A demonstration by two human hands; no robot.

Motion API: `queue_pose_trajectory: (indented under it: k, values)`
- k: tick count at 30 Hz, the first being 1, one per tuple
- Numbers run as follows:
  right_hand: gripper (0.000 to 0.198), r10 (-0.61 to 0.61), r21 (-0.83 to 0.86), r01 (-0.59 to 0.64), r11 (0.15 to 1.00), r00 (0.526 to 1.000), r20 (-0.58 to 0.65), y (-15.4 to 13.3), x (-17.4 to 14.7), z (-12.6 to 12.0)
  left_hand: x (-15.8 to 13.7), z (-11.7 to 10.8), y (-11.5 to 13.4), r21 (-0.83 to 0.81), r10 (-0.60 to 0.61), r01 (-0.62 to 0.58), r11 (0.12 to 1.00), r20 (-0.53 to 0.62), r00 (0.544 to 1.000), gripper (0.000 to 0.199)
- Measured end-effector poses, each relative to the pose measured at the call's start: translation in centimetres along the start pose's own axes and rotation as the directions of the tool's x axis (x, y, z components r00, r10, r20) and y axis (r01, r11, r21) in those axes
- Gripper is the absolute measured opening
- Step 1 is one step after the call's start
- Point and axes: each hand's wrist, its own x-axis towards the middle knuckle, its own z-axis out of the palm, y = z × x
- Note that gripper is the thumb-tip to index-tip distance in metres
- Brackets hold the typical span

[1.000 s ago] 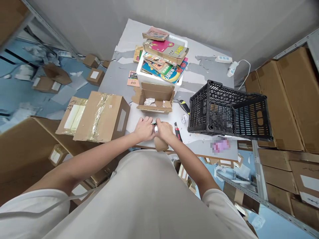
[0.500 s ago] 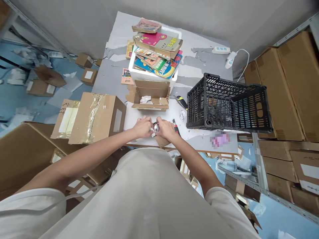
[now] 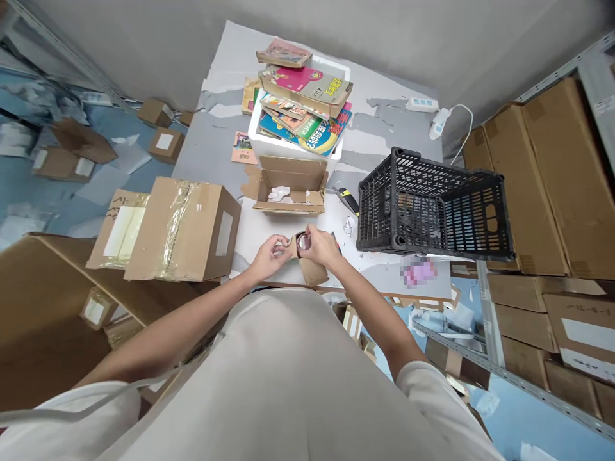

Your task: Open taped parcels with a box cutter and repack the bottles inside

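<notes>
A shiny round object [image 3: 303, 242] sits between the two hands, just above the front of the worktop [image 3: 206, 147], with brown cardboard [image 3: 314, 273] around its left side and below it. The right hand [image 3: 321, 247] grips it between thumb and fingers; the left hand [image 3: 269, 257] is curled beside the cardboard's edge, thumb and forefinger close together, though whether they pinch it I cannot tell. Just beyond the hands stands an open carton [image 3: 294, 170] with white scraps [image 3: 279, 193] inside; farther out, books [image 3: 307, 86] heap over a white box [image 3: 283, 148]. To the right hand's right lie crumpled wrap [image 3: 349, 225], a yellow-and-black cutter [image 3: 348, 200] and a black crate [image 3: 377, 218]. Left of the left hand stands a taped carton [image 3: 168, 237].
</notes>
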Motion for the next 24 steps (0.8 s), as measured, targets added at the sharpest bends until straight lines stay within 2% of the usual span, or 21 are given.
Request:
queue_pose_trajectory:
  k: [2, 4, 5, 7, 9, 10, 11, 13, 16, 20, 22, 24]
  values:
    - [0.049, 0.032, 0.003, -0.032, 0.999, 0.999, 0.003, 0.3, -0.2, 0.0, -0.6, -0.1, -0.2, 0.019, 0.034, -0.034, 0.999, -0.039, 0.999, 0.03]
    - [0.048, 0.034, -0.007, -0.034, 0.999, 0.999, -0.001, 0.2, -0.6, 0.0, -0.9, -0.3, 0.1, 0.173, 0.151, -0.133, 0.976, -0.094, 0.984, 0.032]
    - [0.047, 0.032, -0.015, -0.032, 0.999, 0.999, -0.01, 0.0, -0.7, 0.2, -1.0, -0.3, 0.4, 0.266, 0.23, -0.204, 0.942, -0.07, 0.971, 0.034]
    - [0.045, 0.021, -0.035, -0.022, 0.999, 0.999, -0.026, -0.7, -0.9, 0.5, -0.9, -0.3, 0.9, 0.394, 0.336, -0.338, 0.855, 0.078, 0.939, 0.048]
    - [0.045, 0.012, -0.061, -0.014, 0.998, 1.0, -0.027, -1.4, -0.7, 0.7, -0.5, 0.0, 0.9, 0.442, 0.338, -0.387, 0.809, 0.188, 0.922, 0.074]
    - [0.045, 0.012, -0.073, -0.013, 0.997, 1.0, -0.02, -1.7, -0.6, 0.7, -0.2, 0.2, 0.6, 0.451, 0.319, -0.376, 0.809, 0.199, 0.927, 0.085]
    - [0.044, 0.013, -0.084, -0.015, 0.996, 1.0, -0.014, -2.0, -0.5, 0.6, 0.2, 0.3, 0.2, 0.452, 0.303, -0.353, 0.819, 0.183, 0.935, 0.09]
    - [0.045, 0.019, -0.101, -0.021, 0.995, 1.0, -0.019, -2.5, -0.4, -0.2, 0.8, 0.6, -0.6, 0.426, 0.294, -0.323, 0.845, 0.136, 0.946, 0.085]
    - [0.047, -0.01, -0.109, 0.003, 0.994, 0.998, -0.063, -2.9, -1.3, -2.9, 1.4, 0.6, -1.4, 0.37, 0.306, -0.308, 0.877, 0.066, 0.95, 0.075]
    - [0.049, -0.102, -0.104, 0.082, 0.991, 0.974, -0.202, -3.1, -4.6, -9.3, 1.1, -0.1, -1.9, 0.332, 0.302, -0.294, 0.896, 0.029, 0.953, 0.073]
    - [0.047, -0.137, -0.097, 0.113, 0.989, 0.946, -0.294, -3.1, -6.5, -12.6, 0.5, -0.7, -1.8, 0.328, 0.313, -0.306, 0.894, 0.033, 0.949, 0.08]
    - [0.043, -0.151, -0.073, 0.133, 0.988, 0.906, -0.396, -3.0, -8.0, -15.3, 0.1, -1.5, -1.0, 0.346, 0.357, -0.332, 0.877, -0.008, 0.934, 0.098]
